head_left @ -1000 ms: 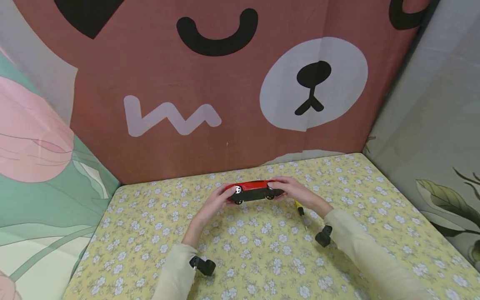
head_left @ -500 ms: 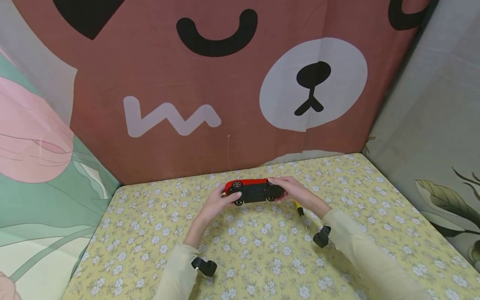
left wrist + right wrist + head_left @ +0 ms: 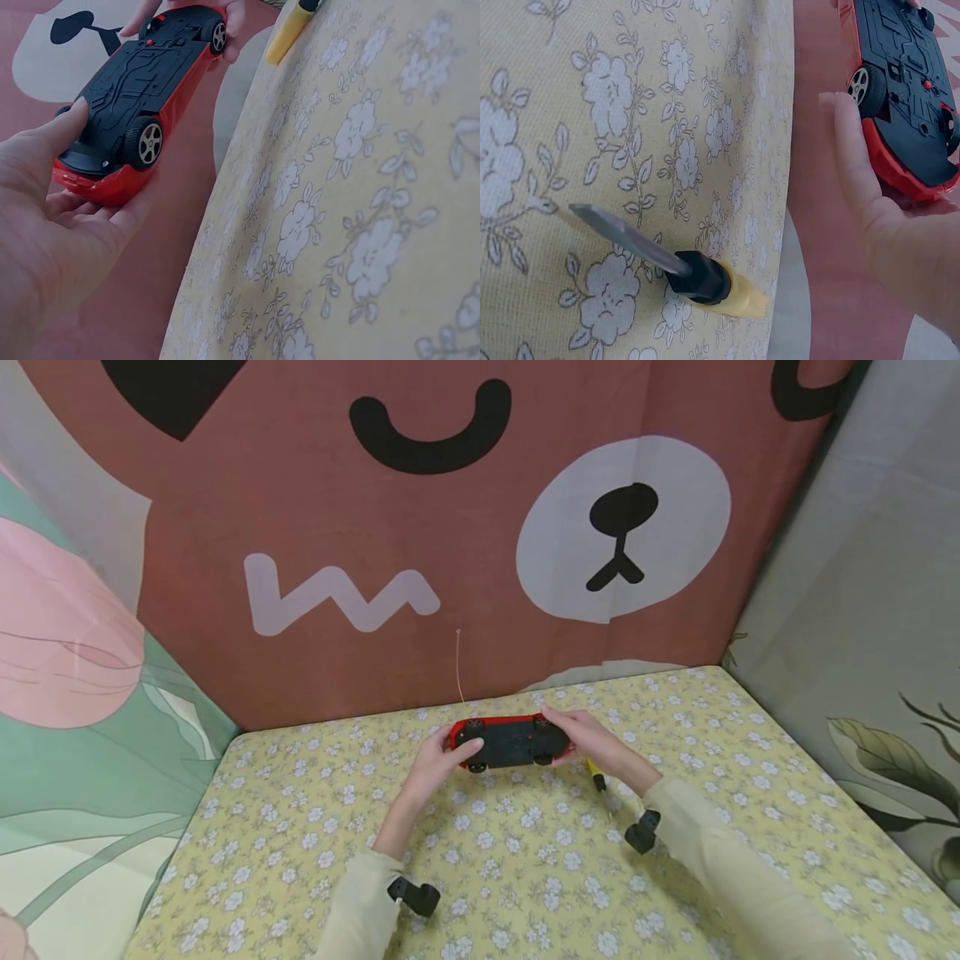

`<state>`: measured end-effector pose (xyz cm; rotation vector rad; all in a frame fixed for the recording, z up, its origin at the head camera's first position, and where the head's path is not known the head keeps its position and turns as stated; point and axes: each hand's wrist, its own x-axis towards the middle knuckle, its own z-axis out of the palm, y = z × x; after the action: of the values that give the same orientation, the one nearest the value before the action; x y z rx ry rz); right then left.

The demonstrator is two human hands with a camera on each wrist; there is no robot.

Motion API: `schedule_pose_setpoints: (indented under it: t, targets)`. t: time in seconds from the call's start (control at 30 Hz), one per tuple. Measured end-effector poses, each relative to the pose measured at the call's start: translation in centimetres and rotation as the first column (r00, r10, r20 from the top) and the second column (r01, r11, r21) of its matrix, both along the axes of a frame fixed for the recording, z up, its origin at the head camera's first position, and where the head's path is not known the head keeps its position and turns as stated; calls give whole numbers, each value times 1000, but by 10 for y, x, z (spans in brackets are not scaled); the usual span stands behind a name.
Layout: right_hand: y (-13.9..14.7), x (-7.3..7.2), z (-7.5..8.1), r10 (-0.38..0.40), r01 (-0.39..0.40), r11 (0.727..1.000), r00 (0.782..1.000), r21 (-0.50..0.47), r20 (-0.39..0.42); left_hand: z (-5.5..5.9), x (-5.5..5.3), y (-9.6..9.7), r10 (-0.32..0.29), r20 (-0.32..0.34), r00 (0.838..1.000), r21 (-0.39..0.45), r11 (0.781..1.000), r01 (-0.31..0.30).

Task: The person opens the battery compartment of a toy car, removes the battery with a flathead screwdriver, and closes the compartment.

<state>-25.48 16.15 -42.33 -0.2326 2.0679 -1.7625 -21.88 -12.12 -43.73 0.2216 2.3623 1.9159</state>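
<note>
A red toy car [image 3: 510,742] is held up between both hands, its black underside and wheels turned toward the head camera. My left hand [image 3: 433,766] grips one end, the thumb lying on the black base and the fingers beneath the red body, as the left wrist view shows. At the other end my right hand [image 3: 596,742] holds the car by its edge. In the right wrist view one finger of that hand reaches along the side by a wheel. On the cloth beside the right hand lies a yellow and black screwdriver [image 3: 705,279] with a flat metal blade.
A yellow flowered cloth [image 3: 525,877] covers the table. Behind it hangs a reddish-brown curtain [image 3: 360,668] printed with a bear's face, and a thin, pale, wire-like line [image 3: 458,664] rises behind the car. Patterned curtains stand at both sides.
The car has tilted so that its black underside faces the head camera more fully. The left thumb has shifted onto the base; both hands still hold the car in about the same place.
</note>
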Motion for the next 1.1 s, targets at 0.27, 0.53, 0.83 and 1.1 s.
schedule_pose_setpoints:
  t: [0.27,0.53,0.83,1.1]
  targets:
    - [0,0,1,-3,2,999,1000,-52,-10,3,3,4,82,13,997,59,995,-83]
    - [0,0,-1,-36,32,997,998,-77,-48,2,2,6,144,-19,989,135,981,-140]
    - [0,2,-3,-41,38,989,999,-141,-20,6,8,6,107,-69,992,166,982,-94]
    - [4,4,-4,-23,30,977,999,-213,36,4,5,6,68,-85,994,222,974,-48]
